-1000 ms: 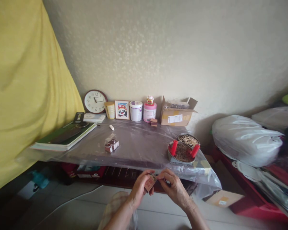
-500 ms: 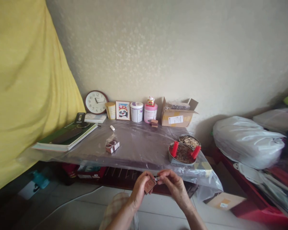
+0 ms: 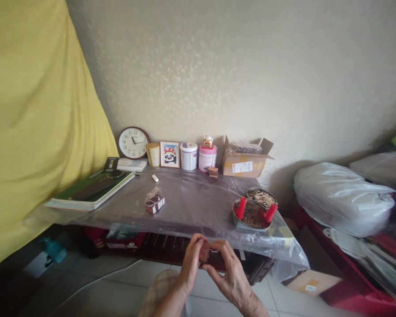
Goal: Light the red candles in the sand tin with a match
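Just in front of the table's near edge, my left hand (image 3: pixel 192 260) is closed around a small brown matchbox (image 3: pixel 204 252). My right hand (image 3: pixel 227 268) is closed on the right end of the same box, fingertips at its top corner and thumb at its lower one. The fingers cover much of the box, and its inside is hidden. A tin (image 3: pixel 263 198) of loose matchsticks stands at the table's right end. Beside it is another tin (image 3: pixel 251 228) with dark contents and two red tubes. A small wrapped pack of boxes (image 3: pixel 155 204) lies left of the middle.
A plastic-covered table (image 3: pixel 188 198) lies ahead. Along the wall stand a clock (image 3: pixel 134 142), a framed panda picture (image 3: pixel 170 154), canisters (image 3: pixel 188 156) and an open carton (image 3: pixel 246 161). A large green book (image 3: pixel 92 189) is at left; white bags (image 3: pixel 341 198) are at right.
My right hand has moved in from the right end of the matchbox, where it pinched something small, and now grips the box's end. The view has tilted slightly.
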A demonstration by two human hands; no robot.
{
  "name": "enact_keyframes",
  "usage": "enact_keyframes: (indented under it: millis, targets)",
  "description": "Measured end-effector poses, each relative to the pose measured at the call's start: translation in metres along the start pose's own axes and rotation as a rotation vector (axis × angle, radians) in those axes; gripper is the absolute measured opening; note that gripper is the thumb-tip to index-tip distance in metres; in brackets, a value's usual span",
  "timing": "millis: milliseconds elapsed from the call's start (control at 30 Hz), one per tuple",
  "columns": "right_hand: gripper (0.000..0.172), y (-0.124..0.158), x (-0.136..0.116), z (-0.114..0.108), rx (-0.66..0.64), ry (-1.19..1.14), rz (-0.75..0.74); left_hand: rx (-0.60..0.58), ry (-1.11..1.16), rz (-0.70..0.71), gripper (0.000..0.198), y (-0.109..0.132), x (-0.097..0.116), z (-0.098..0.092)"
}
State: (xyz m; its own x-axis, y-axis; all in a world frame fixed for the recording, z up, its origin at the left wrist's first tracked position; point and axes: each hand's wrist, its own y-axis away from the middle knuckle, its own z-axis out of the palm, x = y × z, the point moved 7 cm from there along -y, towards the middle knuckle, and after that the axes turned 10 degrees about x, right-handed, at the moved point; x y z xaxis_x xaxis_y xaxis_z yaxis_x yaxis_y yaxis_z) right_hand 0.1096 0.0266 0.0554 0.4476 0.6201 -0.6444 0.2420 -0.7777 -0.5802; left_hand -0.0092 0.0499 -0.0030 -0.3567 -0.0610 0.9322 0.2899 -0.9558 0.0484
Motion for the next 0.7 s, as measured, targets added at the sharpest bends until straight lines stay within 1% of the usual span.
enact_keyframes:
  millis: [100,233,333,400,433,500,600,700]
  targets:
    - [0.029,-0.001,0.002,0.0,0.02,0.032,-0.008,-0.001,-0.05,0.014,0.018,0.002,0.002,0.001]
    - [0.027,-0.005,0.009,-0.006,0.041,0.005,0.034,-0.058,-0.071,0.011,0.02,0.004,0.003,0.006]
    - [0.024,-0.007,0.021,-0.016,0.098,-0.057,0.135,-0.187,0.006,0.015,0.025,0.007,0.008,0.014]
    - [0.025,-0.008,0.031,-0.021,0.115,-0.123,0.21,-0.276,0.097,0.009,0.032,0.01,0.011,0.02]
    - [0.026,-0.008,0.035,-0.022,0.122,-0.17,0.241,-0.301,0.132,0.005,0.033,0.011,0.012,0.021]
    - [0.028,-0.008,0.044,-0.026,0.164,-0.298,0.299,-0.309,0.172,-0.014,0.034,0.01,0.01,0.022]
    - [0.03,-0.009,0.055,-0.031,0.265,-0.505,0.381,-0.293,0.269,-0.049,0.03,0.007,0.007,0.021]
    - [0.028,-0.008,0.063,-0.035,0.34,-0.626,0.473,-0.262,0.364,-0.098,0.027,0.004,0.004,0.02]
